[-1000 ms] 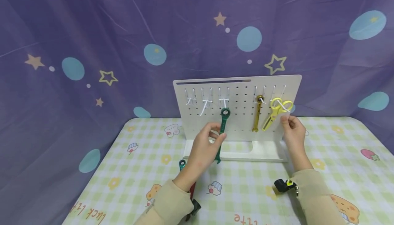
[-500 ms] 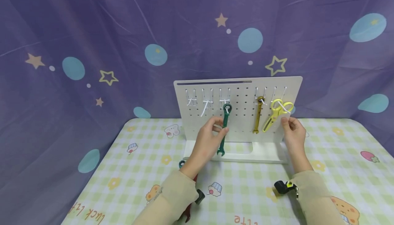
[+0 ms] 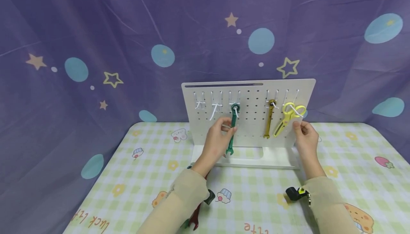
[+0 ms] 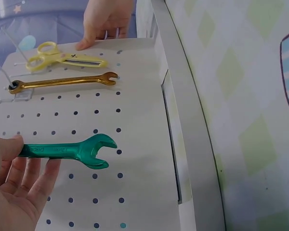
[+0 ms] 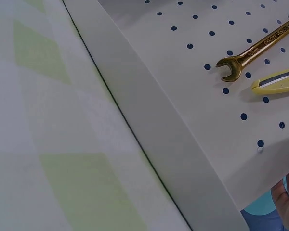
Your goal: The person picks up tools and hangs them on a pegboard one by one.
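My left hand (image 3: 217, 139) pinches the shaft of a green combination wrench (image 4: 58, 151) between thumb and fingers. The wrench hangs upright, ring end up, with a white hook of the pegboard (image 3: 208, 131) passing through its ring. Its open-jaw end points down near the board's base. My right hand (image 3: 306, 141) holds the board's right edge, thumb on the front face and the other fingers partly hidden. Close to that thumb, yellow scissors (image 3: 282, 124) hang from a hook. A gold combination wrench (image 3: 268, 122) hangs just left of them.
Two bare white hooks (image 3: 215, 108) stick out left of the green wrench. A red wrench (image 3: 194, 219) lies on the checked tablecloth (image 3: 256, 198), partly under my left forearm, with a bit of green beside it. A purple curtain (image 3: 198, 24) hangs behind the board.
My left hand has raised the green wrench and brought its ring from below the hook onto it, then slightly higher. The right hand has stayed at the board's edge.
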{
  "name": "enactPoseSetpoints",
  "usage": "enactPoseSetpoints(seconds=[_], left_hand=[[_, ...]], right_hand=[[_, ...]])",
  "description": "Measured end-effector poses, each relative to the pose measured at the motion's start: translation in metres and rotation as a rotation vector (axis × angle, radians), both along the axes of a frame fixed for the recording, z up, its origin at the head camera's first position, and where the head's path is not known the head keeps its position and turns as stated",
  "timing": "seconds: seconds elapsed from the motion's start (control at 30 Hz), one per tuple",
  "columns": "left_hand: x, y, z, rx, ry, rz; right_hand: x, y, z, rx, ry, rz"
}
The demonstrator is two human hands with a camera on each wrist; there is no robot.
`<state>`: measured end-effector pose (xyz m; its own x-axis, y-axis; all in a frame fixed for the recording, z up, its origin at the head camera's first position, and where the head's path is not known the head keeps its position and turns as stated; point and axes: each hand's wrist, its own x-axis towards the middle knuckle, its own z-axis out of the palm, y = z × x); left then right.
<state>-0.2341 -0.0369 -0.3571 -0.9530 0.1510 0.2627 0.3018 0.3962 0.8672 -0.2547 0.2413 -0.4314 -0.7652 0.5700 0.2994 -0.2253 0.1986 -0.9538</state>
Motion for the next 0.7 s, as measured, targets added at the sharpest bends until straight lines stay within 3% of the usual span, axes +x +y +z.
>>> enactPoseSetpoints(seconds=[0.43, 0.7], left_hand=[[-0.014, 0.006, -0.006, 0.001, 0.018, 0.028], [-0.018, 0.006, -0.008, 0.018, -0.013, 0.040]], right_hand=[[0.000, 0.000, 0.001, 0.004, -0.040, 0.000], [0.003, -0.001, 0.005, -0.006, -0.033, 0.018]])
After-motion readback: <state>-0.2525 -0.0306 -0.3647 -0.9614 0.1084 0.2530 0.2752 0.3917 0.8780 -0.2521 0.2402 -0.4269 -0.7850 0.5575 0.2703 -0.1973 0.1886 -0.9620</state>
